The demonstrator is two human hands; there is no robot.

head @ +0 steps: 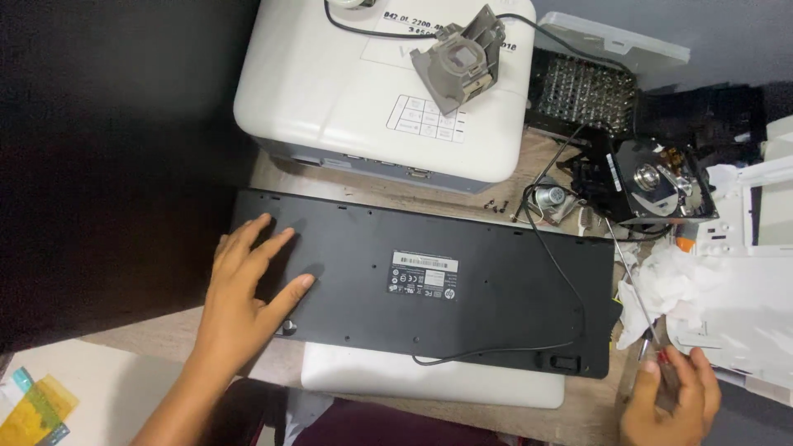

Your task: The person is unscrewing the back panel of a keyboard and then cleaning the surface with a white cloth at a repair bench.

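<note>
Black plastic fills the middle of the desk: a keyboard (429,285) turned face down, its flat underside up, with a small white label (424,273) near the centre. It lies across the wooden tabletop (157,334), its near edge resting over a white slab (429,381) that sticks out beneath it. A thin black cable (570,289) loops over the right part of the underside and curls back along the lower edge.

The left hand (244,293) lies flat on the left end of the keyboard, palm down, fingers spread and pointing up and to the right, the thumb stretched toward the middle. It holds nothing; it simply presses on the plastic.

The right hand (673,396) sits at the bottom right corner, just off the right end of the keyboard. Its fingers are curled around the red handle of a screwdriver (636,289), whose thin metal shaft runs up and to the left, toward the clutter behind. The tip is apart from the keyboard.

Behind the keyboard stands a white projector (330,91) with a grey lens part (460,59) lying on its top. To its right is a black opened drive (657,182) showing a shiny disc, and next to that some crumpled white tissue (669,285) and white plastic pieces (743,314). A few small black screws (496,206) lie on the wood between the projector and the keyboard.
</note>
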